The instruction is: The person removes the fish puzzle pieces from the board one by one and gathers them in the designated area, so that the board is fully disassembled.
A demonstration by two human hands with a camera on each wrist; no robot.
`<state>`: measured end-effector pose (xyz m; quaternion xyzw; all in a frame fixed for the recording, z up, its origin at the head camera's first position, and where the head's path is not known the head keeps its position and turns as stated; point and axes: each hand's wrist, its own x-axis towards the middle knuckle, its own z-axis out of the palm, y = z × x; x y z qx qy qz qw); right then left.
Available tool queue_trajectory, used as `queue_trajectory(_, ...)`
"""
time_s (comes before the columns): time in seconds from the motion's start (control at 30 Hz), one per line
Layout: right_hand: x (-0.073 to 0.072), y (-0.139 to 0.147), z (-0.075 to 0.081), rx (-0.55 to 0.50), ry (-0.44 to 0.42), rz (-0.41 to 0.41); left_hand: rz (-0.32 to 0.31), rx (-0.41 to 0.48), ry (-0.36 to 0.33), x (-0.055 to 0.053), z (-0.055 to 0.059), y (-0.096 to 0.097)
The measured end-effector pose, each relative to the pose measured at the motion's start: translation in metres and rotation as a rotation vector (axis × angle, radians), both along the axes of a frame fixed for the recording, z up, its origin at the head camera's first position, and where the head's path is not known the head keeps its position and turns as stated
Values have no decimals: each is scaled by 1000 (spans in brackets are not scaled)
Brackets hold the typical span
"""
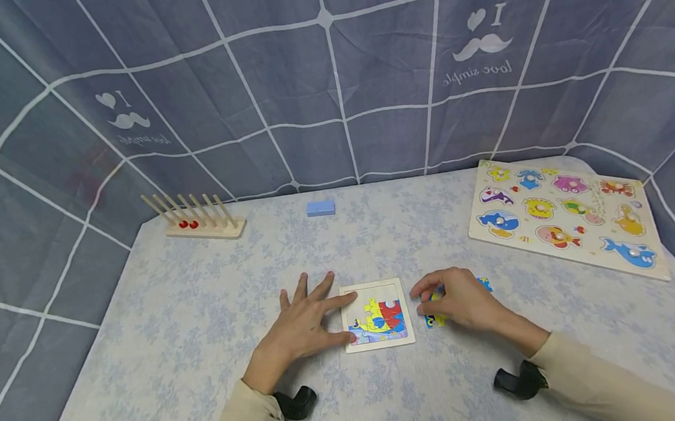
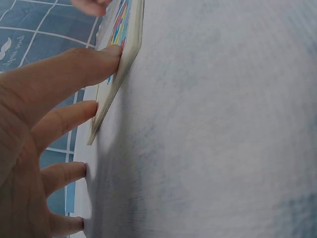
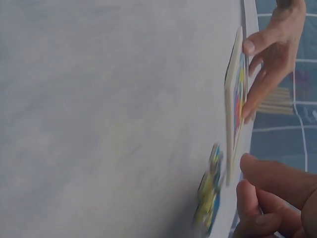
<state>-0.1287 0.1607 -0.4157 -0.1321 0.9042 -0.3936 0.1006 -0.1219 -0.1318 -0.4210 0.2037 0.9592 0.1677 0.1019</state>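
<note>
A small square puzzle board (image 1: 380,346) with a pale wooden frame lies in front of me, its lower and right parts filled with coloured pieces. My left hand (image 1: 300,326) has spread, fairly straight fingers; its thumb and index finger rest on the board's left side, and the other fingertips touch the tablecloth. Right of the board, my right hand (image 1: 458,299) hovers over loose puzzle pieces (image 1: 432,321), partly hiding them. Its thumb and fingers are loosely bent, with a gap between them. In the right wrist view, the loose pieces (image 3: 208,198) lie beside the fingertips, and nothing shows in the grip.
A larger peg puzzle (image 1: 564,216) with sea animals lies at the back right. At the back left stands a wooden peg rack (image 1: 208,230) with red beads. A blue block (image 1: 320,209) lies near the back edge, before a grey-blue checked curtain (image 1: 302,92).
</note>
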Motion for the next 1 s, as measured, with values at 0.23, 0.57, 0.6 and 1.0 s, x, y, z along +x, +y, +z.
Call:
queue_trajectory(0.23, -6, -31, 2, 44, 32, 96, 2, -10, -18, 0, 0, -1)
queue_trajectory(0.57, -10, -50, 1, 118, 52, 123, -12, -10, -10, -1, 1, 0)
queue_trajectory(0.6, -10, -51, 1, 121, 54, 123, -12, -10, -9, -1, 2, 0)
queue_trajectory(1.0, -9, -60, 4, 158, 41, 74, -15, -4, -10, 0, 1, -1)
